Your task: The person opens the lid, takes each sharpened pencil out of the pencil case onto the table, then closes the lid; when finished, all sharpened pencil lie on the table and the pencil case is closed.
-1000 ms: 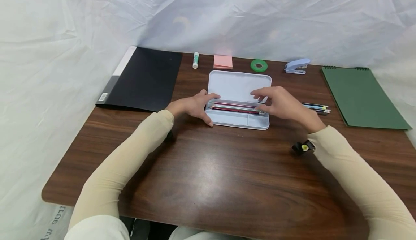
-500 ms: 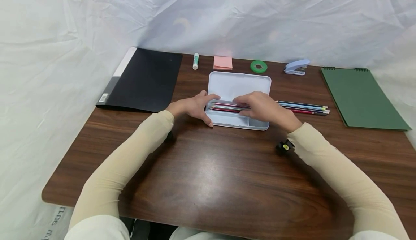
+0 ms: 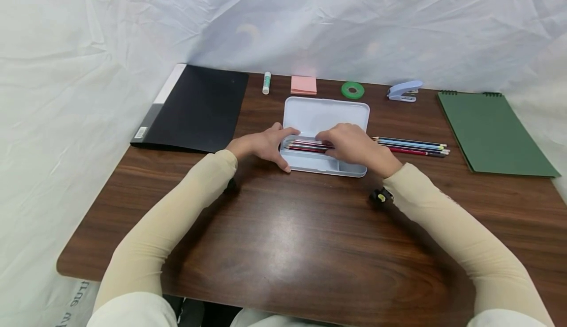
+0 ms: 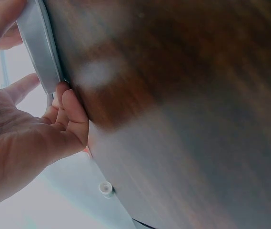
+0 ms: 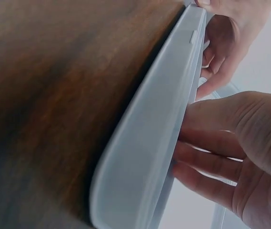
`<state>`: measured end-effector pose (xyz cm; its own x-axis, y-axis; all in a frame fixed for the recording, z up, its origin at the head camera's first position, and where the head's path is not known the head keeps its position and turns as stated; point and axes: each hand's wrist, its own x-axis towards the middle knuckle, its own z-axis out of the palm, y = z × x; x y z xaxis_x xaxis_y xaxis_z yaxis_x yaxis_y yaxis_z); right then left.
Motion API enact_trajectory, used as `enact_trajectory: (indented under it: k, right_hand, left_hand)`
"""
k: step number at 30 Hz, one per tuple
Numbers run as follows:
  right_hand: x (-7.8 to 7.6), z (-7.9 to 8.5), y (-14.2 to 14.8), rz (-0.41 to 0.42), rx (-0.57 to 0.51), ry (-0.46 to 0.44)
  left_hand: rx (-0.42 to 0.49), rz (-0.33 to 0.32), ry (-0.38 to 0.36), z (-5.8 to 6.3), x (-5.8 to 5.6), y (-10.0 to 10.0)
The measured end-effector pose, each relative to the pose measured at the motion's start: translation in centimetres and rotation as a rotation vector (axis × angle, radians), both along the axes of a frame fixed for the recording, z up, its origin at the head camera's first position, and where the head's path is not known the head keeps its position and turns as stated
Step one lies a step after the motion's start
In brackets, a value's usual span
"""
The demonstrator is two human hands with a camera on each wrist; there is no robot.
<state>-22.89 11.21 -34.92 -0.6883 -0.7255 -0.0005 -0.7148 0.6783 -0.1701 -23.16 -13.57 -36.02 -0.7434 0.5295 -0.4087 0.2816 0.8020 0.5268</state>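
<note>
An open white pencil case (image 3: 310,163) lies on the table with its lid (image 3: 325,113) tipped back. My left hand (image 3: 269,145) grips its left end, thumb at the front edge and index finger along the hinge side. In the left wrist view that hand (image 4: 35,124) bends round the case end. Several pencils (image 3: 305,146) lie lengthwise inside. My right hand (image 3: 352,145) reaches over the right half and pinches the pencils, covering their right ends. The right wrist view has its fingertips hidden behind the case wall (image 5: 147,129).
More pencils (image 3: 412,145) lie right of the case, beside a green spiral pad (image 3: 498,135). A black folder (image 3: 199,108) lies at left. Along the back are a glue stick (image 3: 267,83), pink sticky notes (image 3: 303,85), green tape (image 3: 352,90) and a stapler (image 3: 405,91).
My right hand has come down and left into the case, onto the pencils, uncovering more of the pencils on the table. My left hand has stayed on the case end.
</note>
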Motion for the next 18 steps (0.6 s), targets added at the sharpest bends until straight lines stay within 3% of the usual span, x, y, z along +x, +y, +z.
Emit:
enact_trajectory:
  k: [11, 18]
  right_hand:
    - [-0.02, 0.25, -0.75, 0.008, 0.052, 0.026]
    - [-0.13, 0.2, -0.95, 0.031, 0.043, -0.007]
  left_hand:
    - [-0.002, 0.0, -0.001, 0.1, 0.02, 0.1]
    - [-0.004, 0.011, 0.0, -0.01, -0.02, 0.06]
